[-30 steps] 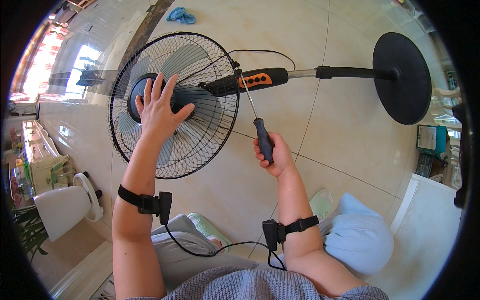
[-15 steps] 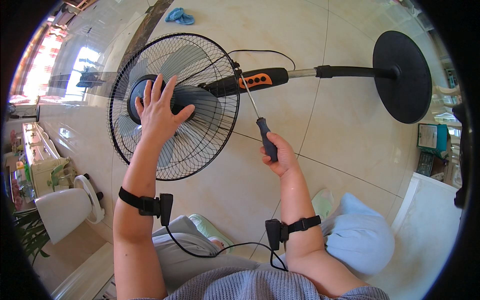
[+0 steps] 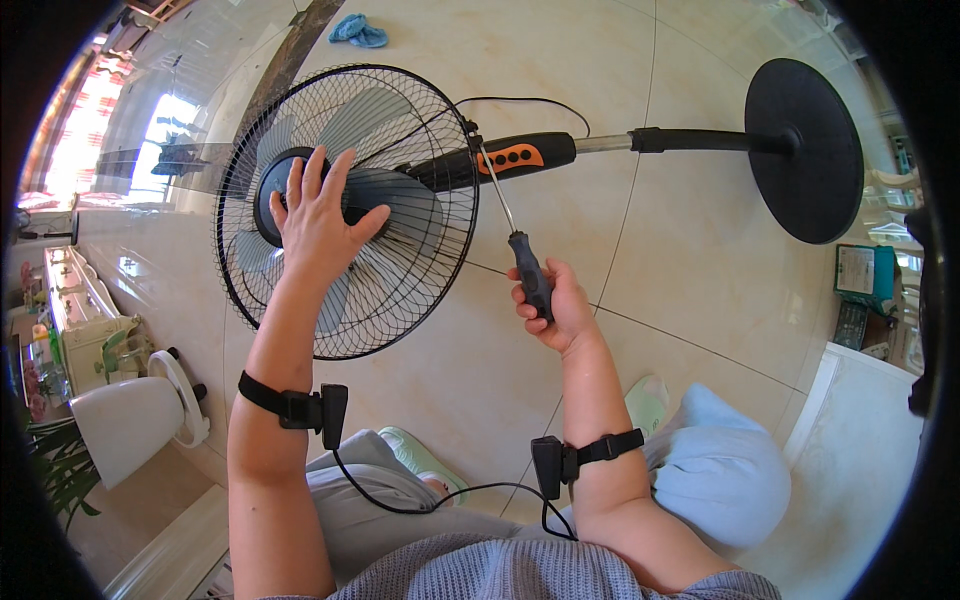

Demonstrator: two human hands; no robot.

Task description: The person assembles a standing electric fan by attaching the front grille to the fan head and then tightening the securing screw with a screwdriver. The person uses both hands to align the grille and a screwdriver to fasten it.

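A pedestal fan lies on its side on the tiled floor, its round black wire guard to the left. My left hand lies spread on the front of the guard, beside the hub. In my right hand is a screwdriver with a dark grey handle. Its metal shaft points up and left, and the tip meets the guard's rim at a small black clip. An orange control panel with several black buttons is just right of that spot. Grey blades show behind the wires.
The fan's pole runs right to a round black base. Its black cord curves behind. A blue cloth lies at the far end. At left stands a white chair-like object; at right, a teal box.
The fingers of my right hand have shifted and loosened somewhat around the screwdriver handle, which has turned slightly. My left hand stays in place on the guard.
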